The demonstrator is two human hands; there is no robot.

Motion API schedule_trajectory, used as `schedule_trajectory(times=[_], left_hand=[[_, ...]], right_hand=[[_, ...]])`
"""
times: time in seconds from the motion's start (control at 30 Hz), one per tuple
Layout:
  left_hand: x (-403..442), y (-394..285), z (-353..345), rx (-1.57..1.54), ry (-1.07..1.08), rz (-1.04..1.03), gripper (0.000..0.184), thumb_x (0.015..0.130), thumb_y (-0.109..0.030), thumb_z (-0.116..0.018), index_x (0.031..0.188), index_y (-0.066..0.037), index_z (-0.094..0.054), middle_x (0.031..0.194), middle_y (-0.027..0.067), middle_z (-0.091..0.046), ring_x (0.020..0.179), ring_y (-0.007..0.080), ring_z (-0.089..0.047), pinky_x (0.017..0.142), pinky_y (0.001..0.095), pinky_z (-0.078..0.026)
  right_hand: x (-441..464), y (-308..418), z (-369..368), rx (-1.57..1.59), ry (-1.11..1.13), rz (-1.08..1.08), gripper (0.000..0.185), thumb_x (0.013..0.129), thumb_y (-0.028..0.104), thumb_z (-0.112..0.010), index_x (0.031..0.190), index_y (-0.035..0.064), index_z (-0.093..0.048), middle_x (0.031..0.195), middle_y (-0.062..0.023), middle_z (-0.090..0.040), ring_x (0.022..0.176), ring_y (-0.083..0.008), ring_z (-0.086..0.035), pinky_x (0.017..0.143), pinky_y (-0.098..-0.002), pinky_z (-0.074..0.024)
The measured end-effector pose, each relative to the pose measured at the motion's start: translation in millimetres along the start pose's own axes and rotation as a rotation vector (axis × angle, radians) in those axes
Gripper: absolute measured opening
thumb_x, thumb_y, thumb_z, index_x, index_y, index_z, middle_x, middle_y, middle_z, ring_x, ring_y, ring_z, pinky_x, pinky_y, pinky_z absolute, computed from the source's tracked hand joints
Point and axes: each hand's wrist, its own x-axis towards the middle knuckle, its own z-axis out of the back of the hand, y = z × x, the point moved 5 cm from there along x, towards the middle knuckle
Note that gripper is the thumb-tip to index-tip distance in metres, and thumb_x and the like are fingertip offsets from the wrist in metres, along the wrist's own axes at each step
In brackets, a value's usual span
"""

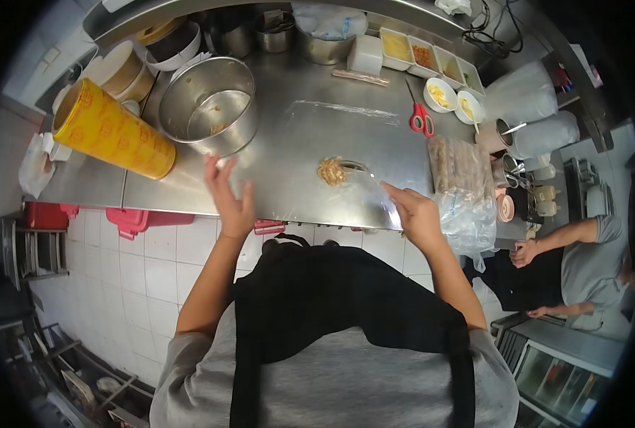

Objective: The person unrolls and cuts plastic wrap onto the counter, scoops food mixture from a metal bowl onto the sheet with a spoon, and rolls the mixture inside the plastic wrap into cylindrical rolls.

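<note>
My right hand (416,217) is closed round the handle of a metal spoon (355,165). The spoon's bowl rests at a small mound of light brown shredded food (332,172) on the steel table (289,153). Clear plastic film seems to lie under the mound; its far edge shows as a wrinkled line. To the left, my left hand (230,196) is raised near the table's front edge, fingers apart, with nothing in it. Just beyond that hand stands a deep steel pot (208,103) with bits of food inside.
A yellow patterned roll (114,128) is at the left. Red scissors (422,120), two small bowls (441,95) and white trays (422,57) are at the back right. Bagged food (462,171) lies right of my right hand. Another person (581,257) stands at the far right.
</note>
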Motion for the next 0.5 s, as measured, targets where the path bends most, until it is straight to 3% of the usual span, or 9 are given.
schedule_trajectory(times=[0.07, 0.17, 0.33, 0.5], left_hand=[[2.4, -1.7, -26.0, -0.030, 0.166, -0.033, 0.047, 0.085, -0.013, -0.062, 0.129, -0.005, -0.050, 0.144, 0.0211, -0.033, 0.139, 0.0437, -0.022, 0.112, 0.0509, -0.023], [4.7, -8.3, -51.6, 0.059, 0.292, -0.091, 0.049, 0.082, -0.015, -0.065, 0.128, -0.009, -0.052, 0.142, 0.0214, -0.034, 0.137, 0.0466, -0.024, 0.111, 0.0520, -0.024], [-4.2, 3.5, -60.4, 0.089, 0.272, -0.013, 0.049, 0.081, -0.013, -0.067, 0.127, -0.007, -0.052, 0.141, 0.0208, -0.035, 0.137, 0.0470, -0.024, 0.110, 0.0506, -0.027], [-6.0, 11.7, -56.9, 0.055, 0.223, 0.019, 0.046, 0.082, -0.013, -0.066, 0.125, -0.007, -0.053, 0.140, 0.0200, -0.037, 0.137, 0.0459, -0.026, 0.109, 0.0490, -0.030]], right_hand=[[4.8, 4.5, -17.4, -0.055, 0.046, 0.087, 0.036, 0.085, 0.009, -0.056, 0.118, 0.0201, -0.066, 0.077, -0.0088, -0.064, 0.066, -0.0288, -0.062, 0.059, -0.0379, -0.0504], [-3.1, -12.3, -27.2, -0.218, 0.067, 0.038, 0.038, 0.083, 0.010, -0.056, 0.119, 0.0208, -0.066, 0.076, -0.0079, -0.063, 0.066, -0.0282, -0.063, 0.058, -0.0375, -0.0507], [-10.8, -11.0, 10.0, -0.229, -0.001, 0.007, 0.036, 0.080, 0.008, -0.059, 0.114, 0.0169, -0.067, 0.071, -0.0071, -0.060, 0.059, -0.0277, -0.061, 0.051, -0.0384, -0.0485], [-8.6, -11.7, -24.1, -0.248, 0.023, 0.034, 0.037, 0.080, 0.008, -0.061, 0.115, 0.0182, -0.067, 0.071, -0.0072, -0.059, 0.060, -0.0288, -0.060, 0.054, -0.0402, -0.0492]])
